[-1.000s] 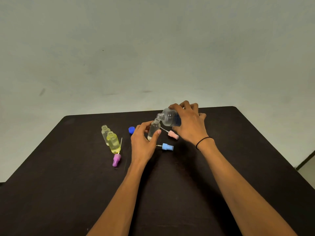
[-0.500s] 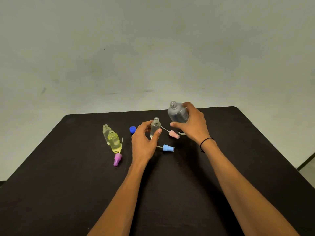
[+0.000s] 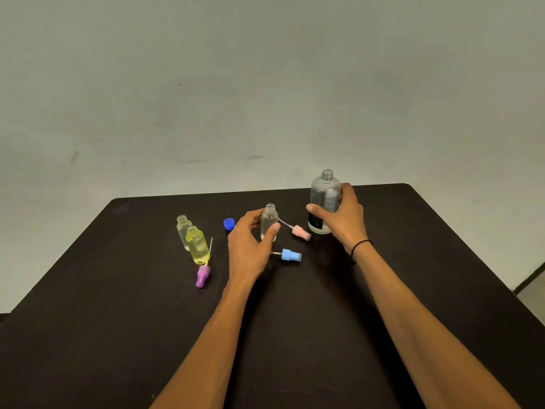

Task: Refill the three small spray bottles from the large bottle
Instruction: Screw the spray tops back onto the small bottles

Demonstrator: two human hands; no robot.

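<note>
Both forearms cut off by bottom edge; large bottle (image 3: 323, 199) label print too small to read, its right side hidden behind right hand (image 3: 343, 221); rear clear small bottle (image 3: 182, 228) partly hidden behind yellow bottle (image 3: 197, 246); table (image 3: 413, 290) corners cropped

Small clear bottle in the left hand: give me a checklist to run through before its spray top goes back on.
1. Small clear bottle upright, left hand holding it: ok.
2. Neck open: ok.
3. Fill level: cannot tell.
4. Large bottle upright on the table, right hand gripping it: ok.
5. Pink spray top and blue spray top lying close by: ok.
6. Which top belongs here: cannot tell.
</note>
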